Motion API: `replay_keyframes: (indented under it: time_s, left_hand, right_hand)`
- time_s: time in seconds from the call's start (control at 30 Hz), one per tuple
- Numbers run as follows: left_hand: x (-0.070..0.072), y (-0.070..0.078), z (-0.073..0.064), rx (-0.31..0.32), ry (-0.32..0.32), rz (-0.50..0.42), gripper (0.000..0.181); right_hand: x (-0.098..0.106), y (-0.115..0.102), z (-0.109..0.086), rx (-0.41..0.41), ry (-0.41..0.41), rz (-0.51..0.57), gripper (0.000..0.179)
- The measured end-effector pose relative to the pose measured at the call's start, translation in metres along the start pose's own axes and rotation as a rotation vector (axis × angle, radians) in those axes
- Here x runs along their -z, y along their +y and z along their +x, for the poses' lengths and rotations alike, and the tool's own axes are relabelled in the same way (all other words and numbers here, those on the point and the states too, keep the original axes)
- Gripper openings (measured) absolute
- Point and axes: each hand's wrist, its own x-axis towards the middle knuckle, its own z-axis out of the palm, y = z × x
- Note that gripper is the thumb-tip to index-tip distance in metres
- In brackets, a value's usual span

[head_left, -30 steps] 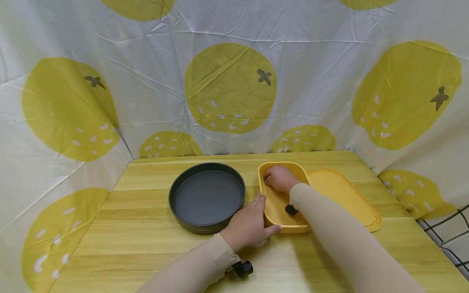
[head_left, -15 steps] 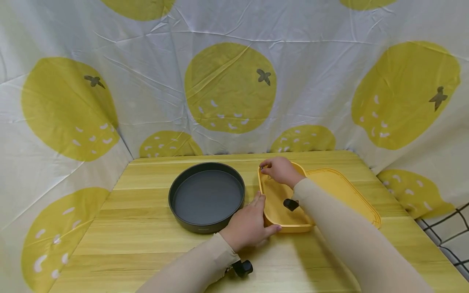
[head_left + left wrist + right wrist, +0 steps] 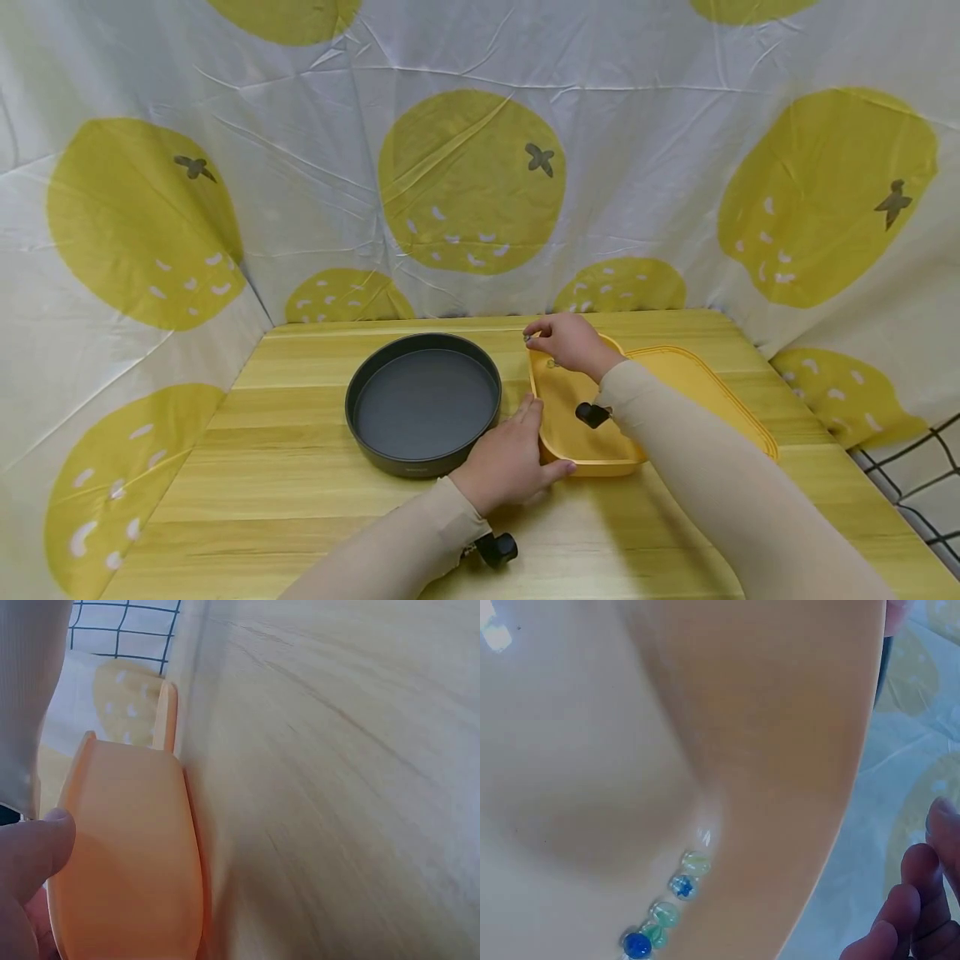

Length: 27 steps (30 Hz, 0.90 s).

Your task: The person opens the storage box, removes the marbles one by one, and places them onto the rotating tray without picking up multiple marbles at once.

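Note:
In the head view my left hand (image 3: 506,462) rests at the near left corner of a yellow rectangular container (image 3: 591,469). Its extended fingers lie along the left wall. The left wrist view has the thumb (image 3: 61,832) touching the container's rim. My right hand (image 3: 573,343) is over the far left corner, pinching a small marble (image 3: 527,337) between thumb and fingertips. Several glass marbles, one of them dark blue (image 3: 637,945), line the inner edge of the container's floor in the right wrist view.
Left of the container stands a round dark grey pan (image 3: 426,404), close to my left hand. A flat yellow lid (image 3: 697,392) lies on the wooden table (image 3: 285,508) to the right, partly behind my right forearm. A lemon-print cloth (image 3: 315,192) hangs behind.
My right hand has come up from inside the container and moved a little left, to its far left rim, bringing the marble along. My left hand has stayed in place.

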Motion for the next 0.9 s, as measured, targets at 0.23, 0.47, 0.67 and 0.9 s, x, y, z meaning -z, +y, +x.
replay_keyframes:
  time_s: [0.23,0.47,0.67,0.9]
  left_hand:
    - [0.005,-0.001,-0.002,0.01,-0.037,-0.066,0.105]
    - [0.04,-0.019,-0.023,-0.025,0.061,-0.077,0.086]
    - [0.07,-0.066,-0.046,0.066,0.173,-0.027,0.081]
    - [0.086,-0.13,-0.068,0.203,0.215,0.054,0.091]
  right_hand:
    - [0.001,-0.001,-0.002,-0.007,0.0,0.016,0.033]
    - [0.0,-0.008,-0.002,-0.007,-0.008,0.023,0.033]
    - [-0.001,-0.017,-0.002,0.02,-0.01,-0.004,0.033]
    - [-0.005,-0.029,0.001,0.042,-0.002,-0.001,0.031]
